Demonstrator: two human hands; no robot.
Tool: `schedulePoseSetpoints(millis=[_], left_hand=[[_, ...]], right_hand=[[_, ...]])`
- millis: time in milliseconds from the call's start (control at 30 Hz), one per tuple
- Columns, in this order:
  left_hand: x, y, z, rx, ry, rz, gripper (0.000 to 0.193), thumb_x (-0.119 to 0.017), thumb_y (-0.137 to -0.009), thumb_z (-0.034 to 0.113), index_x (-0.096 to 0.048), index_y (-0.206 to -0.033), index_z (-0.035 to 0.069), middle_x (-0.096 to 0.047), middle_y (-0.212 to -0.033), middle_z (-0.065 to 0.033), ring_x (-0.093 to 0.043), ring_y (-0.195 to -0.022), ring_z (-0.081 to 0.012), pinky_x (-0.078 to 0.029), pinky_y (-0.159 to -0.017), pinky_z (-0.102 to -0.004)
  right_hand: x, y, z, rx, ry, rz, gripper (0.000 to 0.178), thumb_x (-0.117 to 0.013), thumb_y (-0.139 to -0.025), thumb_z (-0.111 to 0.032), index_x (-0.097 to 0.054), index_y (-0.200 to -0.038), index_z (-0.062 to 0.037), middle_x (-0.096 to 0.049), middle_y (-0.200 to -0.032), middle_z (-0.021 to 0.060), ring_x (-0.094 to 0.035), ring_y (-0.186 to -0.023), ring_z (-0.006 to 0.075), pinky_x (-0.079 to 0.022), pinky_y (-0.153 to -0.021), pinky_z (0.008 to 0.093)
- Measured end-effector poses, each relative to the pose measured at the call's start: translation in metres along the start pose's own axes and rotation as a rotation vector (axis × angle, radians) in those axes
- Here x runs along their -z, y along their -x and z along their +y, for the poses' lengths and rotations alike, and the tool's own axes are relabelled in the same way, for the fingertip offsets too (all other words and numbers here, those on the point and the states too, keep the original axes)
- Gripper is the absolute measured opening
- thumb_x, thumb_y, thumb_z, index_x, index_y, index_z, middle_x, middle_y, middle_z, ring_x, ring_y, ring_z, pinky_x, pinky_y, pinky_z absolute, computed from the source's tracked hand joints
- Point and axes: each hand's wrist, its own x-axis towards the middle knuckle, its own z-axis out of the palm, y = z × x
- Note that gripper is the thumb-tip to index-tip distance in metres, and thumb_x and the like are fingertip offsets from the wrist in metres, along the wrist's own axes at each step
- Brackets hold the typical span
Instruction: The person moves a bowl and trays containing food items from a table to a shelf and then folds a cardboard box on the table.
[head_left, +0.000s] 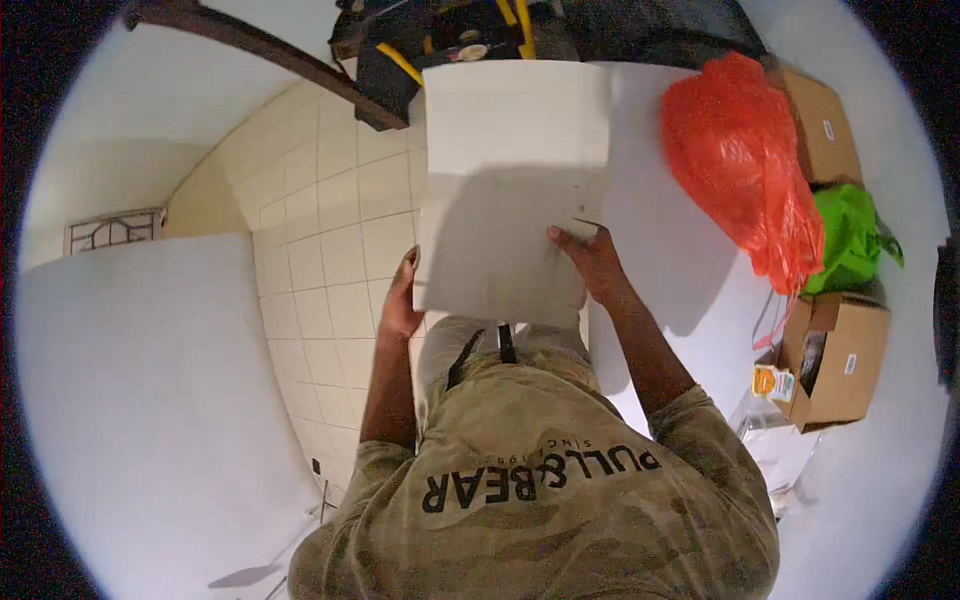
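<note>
gripping one white board point(510, 190), left hand point(400, 300) and right hand point(590, 262) clasp its edges.

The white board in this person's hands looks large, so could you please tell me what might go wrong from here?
1. The white board is held only at its near edge by the left hand and right hand; its far end could sag or tip.
2. That far end reaches close to the black and yellow equipment and might knock it.
3. The orange plastic bag lies beside the board's right edge and could snag.
</note>
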Motion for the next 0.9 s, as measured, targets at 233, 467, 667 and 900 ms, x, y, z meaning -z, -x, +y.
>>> schedulePoseSetpoints(millis=[233, 467, 667, 900], left_hand=[[0.038, 0.019, 0.060, 0.240, -0.170, -0.198, 0.059, -0.059, -0.070, 0.025, -0.035, -0.118, -0.002, -0.049, -0.108, -0.0125, -0.046, -0.099, -0.0208, -0.039, -0.081, -0.0335], [0.068, 0.005, 0.057, 0.239, -0.024, -0.077, 0.037, -0.056, -0.072, 0.007, -0.046, -0.107, 0.000, -0.052, -0.099, -0.0114, -0.052, -0.089, -0.0217, -0.046, -0.071, -0.0341], [0.075, -0.035, 0.090, 0.054, -0.091, -0.328, 0.041, -0.058, -0.073, 0.018, -0.045, -0.107, 0.000, -0.053, -0.099, -0.0105, -0.050, -0.092, -0.0236, -0.044, -0.075, -0.0353], [0.022, -0.097, 0.027, 0.254, -0.584, -0.545, 0.067, -0.053, -0.074, 0.045, -0.028, -0.122, 0.006, -0.038, -0.119, -0.0126, -0.045, -0.101, -0.0263, -0.044, -0.075, -0.0411]], right_hand=[[-0.051, -0.013, 0.008, 0.027, 0.129, -0.176, 0.057, -0.067, -0.066, -0.030, -0.043, -0.106, 0.0013, -0.052, -0.099, 0.0137, -0.051, -0.091, 0.0219, -0.040, -0.080, 0.0326], [-0.104, -0.006, -0.005, 0.345, 0.225, 0.311, 0.079, -0.071, -0.062, -0.023, -0.024, -0.123, -0.0050, -0.049, -0.103, 0.0161, -0.051, -0.089, 0.0221, -0.043, -0.074, 0.0312], [-0.125, 0.003, -0.013, 0.247, -0.111, 0.155, 0.082, -0.066, -0.064, -0.007, -0.015, -0.128, -0.0068, -0.042, -0.114, 0.0145, -0.047, -0.098, 0.0226, -0.042, -0.079, 0.0317], [-0.072, 0.035, 0.066, 0.365, -0.152, 0.672, 0.079, -0.061, -0.067, -0.001, -0.011, -0.128, -0.0065, -0.040, -0.114, 0.0206, -0.047, -0.096, 0.0257, -0.045, -0.075, 0.0337]])
